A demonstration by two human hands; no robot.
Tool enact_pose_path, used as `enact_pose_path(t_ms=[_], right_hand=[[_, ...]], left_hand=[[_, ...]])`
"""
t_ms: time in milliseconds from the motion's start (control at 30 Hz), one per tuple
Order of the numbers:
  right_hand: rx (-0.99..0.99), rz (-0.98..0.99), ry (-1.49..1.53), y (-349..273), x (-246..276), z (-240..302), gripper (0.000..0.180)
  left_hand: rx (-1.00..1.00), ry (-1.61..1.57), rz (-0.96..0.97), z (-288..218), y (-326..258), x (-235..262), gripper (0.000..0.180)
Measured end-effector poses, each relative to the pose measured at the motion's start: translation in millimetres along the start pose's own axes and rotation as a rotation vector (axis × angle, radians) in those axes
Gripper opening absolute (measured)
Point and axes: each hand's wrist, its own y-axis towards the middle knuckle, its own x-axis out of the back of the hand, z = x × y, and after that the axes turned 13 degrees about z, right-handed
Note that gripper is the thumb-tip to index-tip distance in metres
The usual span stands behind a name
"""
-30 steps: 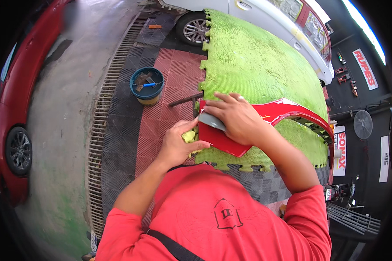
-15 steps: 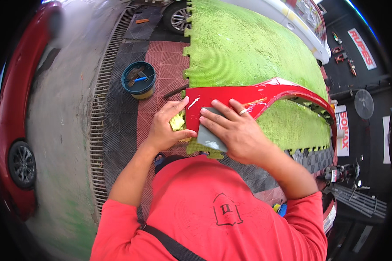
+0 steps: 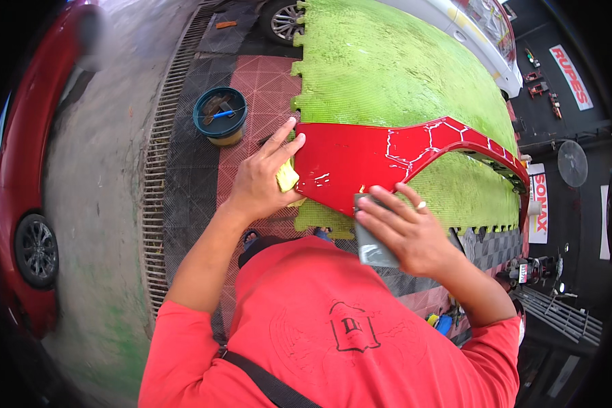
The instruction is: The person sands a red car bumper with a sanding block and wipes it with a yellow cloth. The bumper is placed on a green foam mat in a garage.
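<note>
A glossy red car fender (image 3: 360, 153), with its wheel arch curving off to the right, lies in front of me over a green mat. My left hand (image 3: 262, 178) is at its left end, fingers stretched along the edge; part of its grip is hidden. Crumpled yellow material (image 3: 287, 175), perhaps a cloth, shows between that hand and the fender. My right hand (image 3: 402, 231) presses its fingers on a grey sheet (image 3: 374, 234) that looks like sandpaper. The sheet overlaps the fender's near edge and sticks out toward my body. Wet-looking streaks shine on the red surface.
Left of the fender stands a dark teal bucket (image 3: 219, 117) with a blue-handled item across it. The green mat (image 3: 387, 75) spreads beyond the fender. A drain grate (image 3: 158, 170) runs along the left, past it a red car (image 3: 30, 170). A white car (image 3: 449, 30) stands far ahead.
My right hand and the grey sheet have slid right and toward me, off the fender's middle to its near edge. My left hand's fingers have straightened upward, and the fender has tilted slightly.
</note>
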Motion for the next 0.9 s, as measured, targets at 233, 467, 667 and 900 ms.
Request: enact_pose_path(t_ms=[233, 467, 667, 900], right_hand=[[-0.013, -0.110, 0.026, 55.9, -0.4, 28.7, 0.054], [-0.072, -0.135, 0.071, 15.5, -0.3, 25.7, 0.055], [-0.072, -0.129, 0.056, 60.3, 6.1, 39.1, 0.052], [-0.176, -0.086, 0.063, 45.7, 5.4, 53.0, 0.053]], left_hand=[[-0.046, 0.044, 0.016, 6.7, 9.2, 9.1, 0.082], [-0.019, -0.006, 0.052, 6.4, 12.3, 12.2, 0.085], [-0.037, 0.069, 0.089, 6.7, 17.7, 20.2, 0.086], [-0.121, 0.110, 0.030, 21.8, 20.3, 10.6, 0.079]])
